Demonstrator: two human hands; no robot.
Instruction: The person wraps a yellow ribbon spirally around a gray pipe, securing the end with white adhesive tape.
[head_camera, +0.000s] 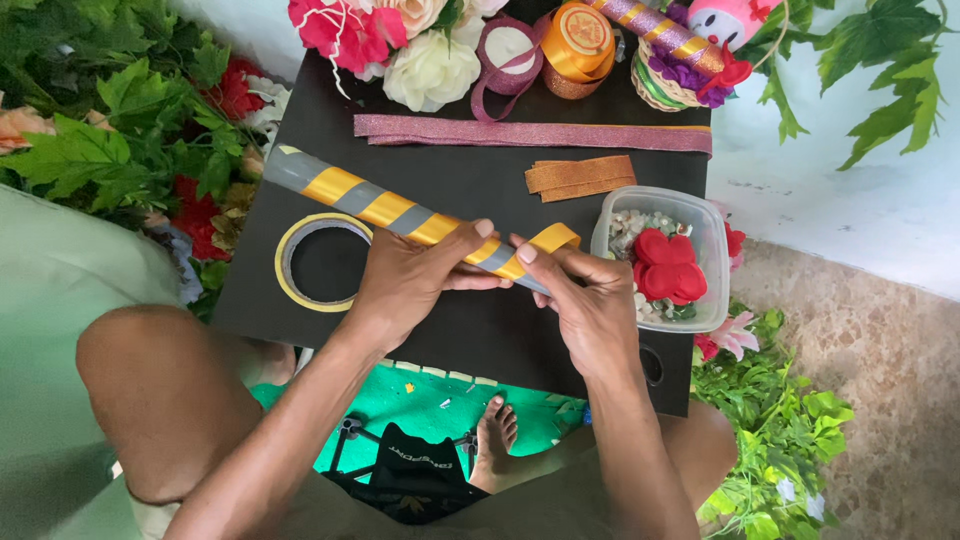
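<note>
A grey tube (350, 192) wound with yellow ribbon lies slanted across a black board (470, 185). My left hand (415, 280) grips the tube near its lower end. My right hand (585, 300) pinches the loose end of the yellow ribbon (550, 240) against the tube's tip, thumb and forefinger closed on it.
A yellow tape ring (285, 265) lies on the board at left. A clear plastic tub (705, 250) with red flowers and small beads sits at right. Pink glitter strip (530, 133), orange strips (580, 176), ribbon rolls (578, 40), artificial flowers (430, 70) and green leaves (130, 130) surround the board.
</note>
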